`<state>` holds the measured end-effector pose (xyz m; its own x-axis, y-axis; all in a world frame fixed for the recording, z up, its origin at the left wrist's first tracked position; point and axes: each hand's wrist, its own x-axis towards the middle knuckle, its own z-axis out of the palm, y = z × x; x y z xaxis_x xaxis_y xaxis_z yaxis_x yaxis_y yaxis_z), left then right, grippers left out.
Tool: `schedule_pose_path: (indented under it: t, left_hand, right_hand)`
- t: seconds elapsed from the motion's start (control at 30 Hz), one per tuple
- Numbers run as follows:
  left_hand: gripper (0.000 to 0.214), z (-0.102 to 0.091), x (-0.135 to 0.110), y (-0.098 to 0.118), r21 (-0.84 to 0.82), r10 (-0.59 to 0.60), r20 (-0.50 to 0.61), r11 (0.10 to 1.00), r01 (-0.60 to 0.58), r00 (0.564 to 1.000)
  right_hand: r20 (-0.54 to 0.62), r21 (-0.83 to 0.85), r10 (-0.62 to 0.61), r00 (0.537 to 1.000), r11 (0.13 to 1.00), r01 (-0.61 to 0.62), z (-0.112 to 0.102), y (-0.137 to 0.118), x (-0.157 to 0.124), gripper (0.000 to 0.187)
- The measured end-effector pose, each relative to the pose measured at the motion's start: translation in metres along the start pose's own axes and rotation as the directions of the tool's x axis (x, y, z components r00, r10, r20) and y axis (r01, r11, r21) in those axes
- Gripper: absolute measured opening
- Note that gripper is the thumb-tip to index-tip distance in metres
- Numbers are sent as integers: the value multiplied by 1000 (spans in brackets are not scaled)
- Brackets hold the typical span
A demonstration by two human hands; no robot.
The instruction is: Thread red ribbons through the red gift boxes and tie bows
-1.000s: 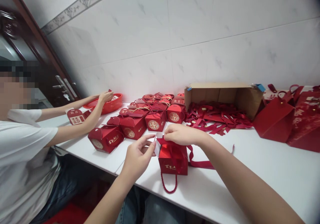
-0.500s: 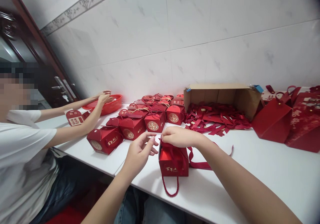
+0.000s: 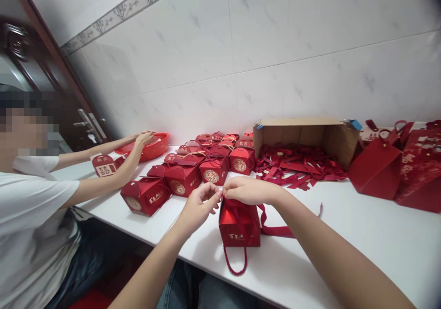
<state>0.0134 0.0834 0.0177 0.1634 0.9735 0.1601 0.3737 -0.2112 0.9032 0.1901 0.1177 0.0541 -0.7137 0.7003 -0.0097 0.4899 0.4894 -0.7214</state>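
A small red gift box (image 3: 231, 228) with gold lettering stands in front of me on the table (image 3: 344, 240). Its dark red cord loop (image 3: 235, 272) hangs out at the near side. My right hand (image 3: 253, 190) is over the box top, thumb and fingers pinched at the upper left corner. From the left, my left hand (image 3: 202, 204) meets those fingertips with its thumb and forefinger drawn together. Whatever the fingertips hold is too small and covered to make out. A dark red ribbon (image 3: 279, 230) trails from the box toward the right, partly under my right forearm.
Several closed red boxes (image 3: 182, 173) stand left and behind. A cardboard carton (image 3: 306, 132) on its side spills red ribbons (image 3: 299, 162). Red bags (image 3: 375, 166) stand at the right. At the left, a co-worker's hands (image 3: 144, 137) reach into a red basin (image 3: 156, 149).
My left hand has moved right and slightly up, its fingers closing in to meet my right fingertips. My right hand stays pinched at the box corner. The co-worker's hands have shifted slightly at the basin.
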Motion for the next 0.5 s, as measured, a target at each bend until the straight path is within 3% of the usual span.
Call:
schedule_pose_path:
  t: [0.17,0.3,0.4,0.5]
  left_hand:
    - [27,-6,2,-13,68,45,-24,997,-44,999]
    - [27,-17,-2,-35,344,9,-14,939,-4,1000]
    - [25,-31,-5,-52,581,-75,-11,811,67,997]
    - [21,-50,-3,-63,735,-185,-81,653,184,979]
  right_hand:
    - [-65,-85,25,998,996,-30,-6,-6,-9,23]
    - [-222,-207,84,971,970,-131,-25,-1,-24,16]
    - [-147,-237,197,969,944,-228,-41,12,-35,12]
    - [-2,-247,251,968,938,-244,-51,23,-39,28]
